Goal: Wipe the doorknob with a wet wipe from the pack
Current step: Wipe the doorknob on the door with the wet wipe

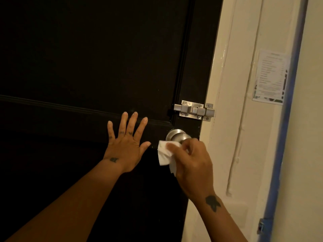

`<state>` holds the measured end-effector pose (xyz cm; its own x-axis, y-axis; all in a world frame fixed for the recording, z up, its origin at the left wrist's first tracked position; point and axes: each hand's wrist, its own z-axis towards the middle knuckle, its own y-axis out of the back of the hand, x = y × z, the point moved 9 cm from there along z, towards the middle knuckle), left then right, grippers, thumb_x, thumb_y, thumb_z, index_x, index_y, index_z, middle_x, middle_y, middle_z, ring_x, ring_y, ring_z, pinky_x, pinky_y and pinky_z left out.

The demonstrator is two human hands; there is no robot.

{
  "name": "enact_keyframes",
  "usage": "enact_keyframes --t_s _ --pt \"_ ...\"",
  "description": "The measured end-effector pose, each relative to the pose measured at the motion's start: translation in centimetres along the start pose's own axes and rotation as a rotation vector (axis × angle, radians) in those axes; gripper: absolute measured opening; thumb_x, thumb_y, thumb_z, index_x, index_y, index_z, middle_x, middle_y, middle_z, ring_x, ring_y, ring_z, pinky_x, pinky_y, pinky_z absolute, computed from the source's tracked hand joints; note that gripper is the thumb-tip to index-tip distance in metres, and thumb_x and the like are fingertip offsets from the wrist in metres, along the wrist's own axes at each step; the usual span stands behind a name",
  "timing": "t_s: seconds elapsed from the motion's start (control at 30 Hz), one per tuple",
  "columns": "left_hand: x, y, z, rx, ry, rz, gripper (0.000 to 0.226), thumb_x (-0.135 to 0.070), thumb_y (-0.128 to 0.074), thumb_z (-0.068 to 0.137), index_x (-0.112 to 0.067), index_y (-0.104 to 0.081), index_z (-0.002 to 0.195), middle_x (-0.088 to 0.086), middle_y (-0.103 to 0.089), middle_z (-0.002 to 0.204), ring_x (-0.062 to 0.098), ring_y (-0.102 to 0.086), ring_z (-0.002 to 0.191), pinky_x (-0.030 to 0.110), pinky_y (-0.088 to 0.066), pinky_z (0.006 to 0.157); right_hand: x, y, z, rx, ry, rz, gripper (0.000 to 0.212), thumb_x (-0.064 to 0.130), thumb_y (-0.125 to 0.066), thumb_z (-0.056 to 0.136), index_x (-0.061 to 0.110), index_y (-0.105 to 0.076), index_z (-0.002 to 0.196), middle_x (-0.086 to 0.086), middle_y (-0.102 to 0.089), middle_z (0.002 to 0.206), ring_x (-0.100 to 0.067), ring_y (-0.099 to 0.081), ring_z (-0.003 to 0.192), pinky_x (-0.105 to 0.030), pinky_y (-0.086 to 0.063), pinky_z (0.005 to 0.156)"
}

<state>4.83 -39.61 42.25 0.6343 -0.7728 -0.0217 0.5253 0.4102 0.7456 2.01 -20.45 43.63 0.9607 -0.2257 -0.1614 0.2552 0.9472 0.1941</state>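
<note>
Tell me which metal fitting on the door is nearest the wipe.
The round doorknob, just above the wipe in the right hand; the rectangular slide bolt sits higher, untouched.

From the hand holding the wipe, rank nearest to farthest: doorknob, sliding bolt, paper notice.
1. Doorknob, at the right hand's fingers.
2. Sliding bolt, higher up, above the knob.
3. Paper notice, far to the upper right.
</note>
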Motion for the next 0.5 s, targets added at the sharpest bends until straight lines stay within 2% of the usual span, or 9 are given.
enact_keyframes --t_s 0.03,0.1,0.17,0.27,0.4,0.5 --pt "0.0 0.0 0.0 -0.001 -0.001 0.001 0.073 -0.057 -0.014 0.089 -0.041 0.056 0.102 -0.005 0.049 0.130 0.016 0.059 0.106 0.053 0.027 0.095 -0.5 0.3 -0.2 -0.033 -0.028 0.049 0.028 0.034 -0.062 0.080 0.009 -0.069 0.093 -0.006 -0.058 0.080 -0.012 -0.049 0.072 -0.021 -0.037 0.051" --pt "0.0 0.0 -0.1 -0.007 -0.009 0.004 0.073 -0.056 -0.014 0.089 -0.040 0.056 0.104 -0.005 0.048 0.131 0.016 0.059 0.107 0.053 0.027 0.095 -3.0 1.5 -0.2 -0.161 -0.209 0.216 0.027 0.032 -0.055 0.085 0.008 -0.068 0.091 0.006 -0.047 0.082 -0.004 -0.043 0.072 -0.019 -0.032 0.054" --pt "-0.1 0.1 -0.1 -0.008 -0.013 0.005 0.073 -0.056 -0.014 0.089 -0.039 0.054 0.106 -0.005 0.048 0.131 0.017 0.057 0.108 0.054 0.027 0.095 -4.7 2.4 0.1 -0.257 -0.315 0.201 0.023 0.020 -0.054 0.084 0.007 -0.067 0.097 0.004 -0.042 0.084 -0.012 -0.045 0.073 -0.015 -0.032 0.055" --pt "-0.1 0.2 -0.2 -0.002 -0.011 0.006 0.071 -0.056 -0.014 0.089 -0.039 0.053 0.106 -0.005 0.048 0.131 0.018 0.055 0.110 0.054 0.026 0.095 -4.3 1.2 0.6 -0.169 -0.306 0.192 0.025 0.014 -0.054 0.082 0.006 -0.065 0.103 0.000 -0.042 0.085 -0.020 -0.050 0.072 -0.012 -0.036 0.056" --pt "-0.1 0.2 -0.2 -0.007 0.001 0.008 0.072 -0.056 -0.015 0.089 -0.039 0.052 0.107 -0.005 0.048 0.129 0.017 0.057 0.108 0.053 0.026 0.096 -1.9 0.1 -0.9 -0.070 -0.168 0.234 0.036 0.026 -0.045 0.084 0.005 -0.064 0.106 -0.003 -0.049 0.085 -0.009 -0.045 0.074 -0.009 -0.039 0.059" --pt "-0.1 0.1 -0.2 0.004 0.001 0.016 0.069 -0.056 -0.014 0.089 -0.038 0.049 0.112 -0.005 0.048 0.130 0.019 0.054 0.113 0.053 0.026 0.095 -3.2 1.1 -1.8 -0.182 -0.241 0.301 0.027 0.014 -0.051 0.082 0.004 -0.065 0.102 0.001 -0.045 0.084 0.001 -0.039 0.071 -0.004 -0.038 0.063"
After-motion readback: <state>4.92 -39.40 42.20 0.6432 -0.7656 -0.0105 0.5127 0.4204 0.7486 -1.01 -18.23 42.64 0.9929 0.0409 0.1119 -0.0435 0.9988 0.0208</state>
